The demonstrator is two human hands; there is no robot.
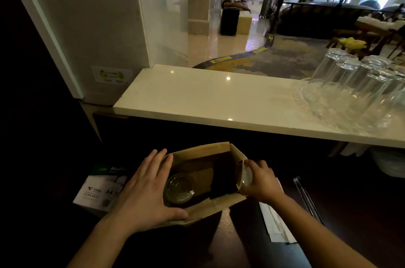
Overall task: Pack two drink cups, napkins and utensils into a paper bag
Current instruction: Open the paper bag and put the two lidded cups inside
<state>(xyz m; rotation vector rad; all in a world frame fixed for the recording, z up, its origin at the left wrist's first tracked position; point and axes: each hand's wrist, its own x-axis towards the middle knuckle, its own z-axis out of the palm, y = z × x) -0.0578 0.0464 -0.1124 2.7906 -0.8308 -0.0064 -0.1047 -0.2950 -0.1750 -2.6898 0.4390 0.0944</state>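
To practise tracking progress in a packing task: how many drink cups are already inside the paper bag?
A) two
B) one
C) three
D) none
B: one lidded cup sits inside the paper bag, while the right hand holds the second cup just outside the bag's right wall.

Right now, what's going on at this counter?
A person is packing a paper bag. The left hand steadies the bag's left side, and one lidded cup already sits inside. The right hand grips a second cup at the bag's right edge, not yet in. The napkins and utensils lie on the dark counter, unpacked.
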